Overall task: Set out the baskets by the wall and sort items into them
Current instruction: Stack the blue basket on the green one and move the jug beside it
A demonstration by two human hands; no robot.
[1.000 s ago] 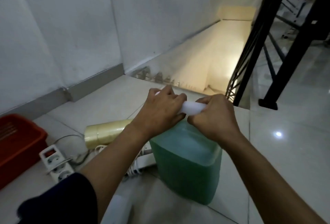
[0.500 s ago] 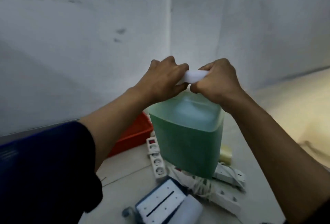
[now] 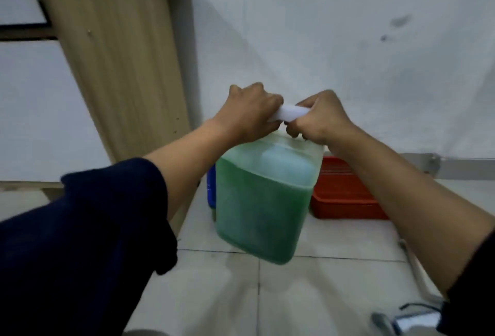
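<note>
A jug (image 3: 261,207) of green liquid is held clear of the tiled floor (image 3: 321,282) by its white handle (image 3: 290,112). The handle is gripped by the left hand (image 3: 253,110) at one end and by the right hand (image 3: 321,118) at the other, fingers curled round it. A red basket (image 3: 345,196) is seen by the wall (image 3: 348,67) behind the jug, a blue basket (image 3: 211,188) just left of it beside a wooden panel (image 3: 120,54).
</note>
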